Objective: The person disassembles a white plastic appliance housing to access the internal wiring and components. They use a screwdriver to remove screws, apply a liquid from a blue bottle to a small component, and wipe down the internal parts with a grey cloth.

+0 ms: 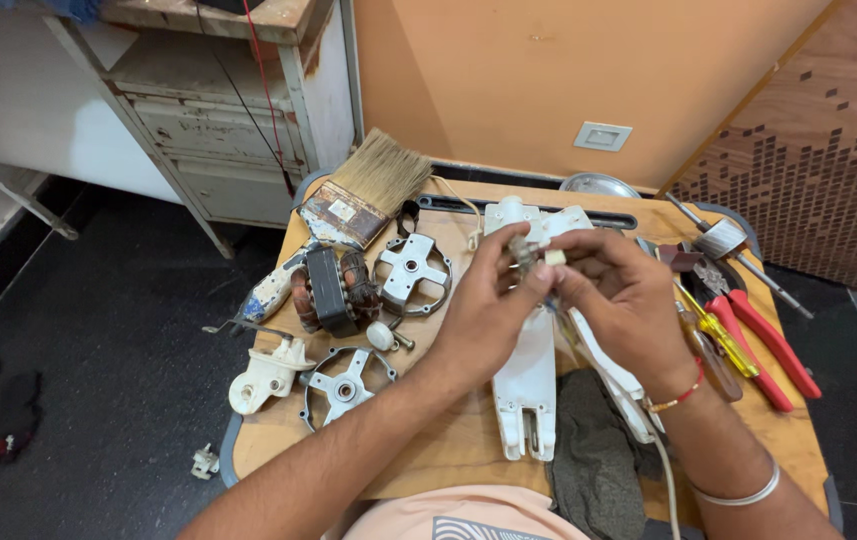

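My fingers [508,258] are pinched together on a small metal part [523,252], held up over the middle of the wooden table [448,450]. My left hand [483,315] comes in from below with the forearm angled up from my lap, thumb and forefinger clamped on the part's left end. My right hand [628,295] reaches in from the right, wrist bent, its fingertips closed on a small cream-coloured piece [554,257] at the part's right end; a red thread and a metal bangle sit on that arm.

Directly beneath my hands lie two long white plastic housing halves [526,385], partly hidden by my knuckles. To the left are a copper-wound motor stator [333,290], two round metal brackets [411,272], a white plastic fitting [266,375] and a wide paintbrush [348,205]. To the right are red-handled pliers [763,335] and a yellow screwdriver [718,335]. A dark cloth [593,450] lies near my lap.
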